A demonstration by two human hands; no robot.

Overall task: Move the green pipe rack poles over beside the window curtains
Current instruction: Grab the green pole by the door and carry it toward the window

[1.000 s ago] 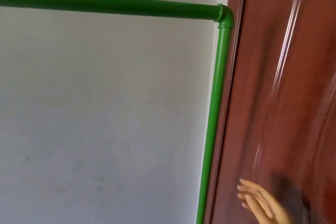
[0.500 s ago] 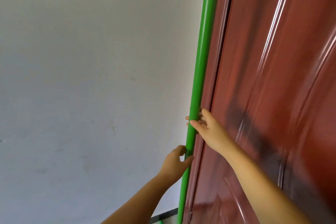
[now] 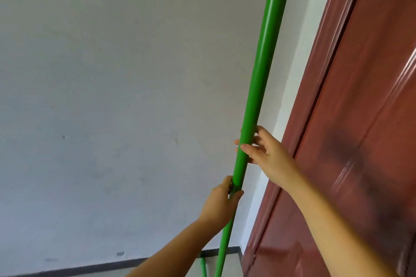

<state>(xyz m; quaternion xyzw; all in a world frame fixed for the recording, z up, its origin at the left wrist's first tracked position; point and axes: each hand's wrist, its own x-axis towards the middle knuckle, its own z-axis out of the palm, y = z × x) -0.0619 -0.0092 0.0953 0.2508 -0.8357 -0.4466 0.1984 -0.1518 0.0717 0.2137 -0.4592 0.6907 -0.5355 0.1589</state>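
Note:
A tall green pipe rack pole (image 3: 264,56) stands upright against the white wall, running from the top edge down to the floor. My right hand (image 3: 265,155) wraps its fingers around the pole at mid height. My left hand (image 3: 221,203) grips the same pole just below. A second short green pipe piece (image 3: 203,266) shows near the floor, left of the pole's foot. The rack's top bar and elbow are out of the frame. No window curtains are in view.
A red-brown wooden door (image 3: 351,141) and its frame stand right beside the pole on the right. The white wall (image 3: 112,96) fills the left, with a dark skirting strip (image 3: 90,269) along the floor.
The view has tilted downward, so the top bar and elbow left the frame. Both hands came up from below and closed around the upright pole, which now stands a little away from the door frame.

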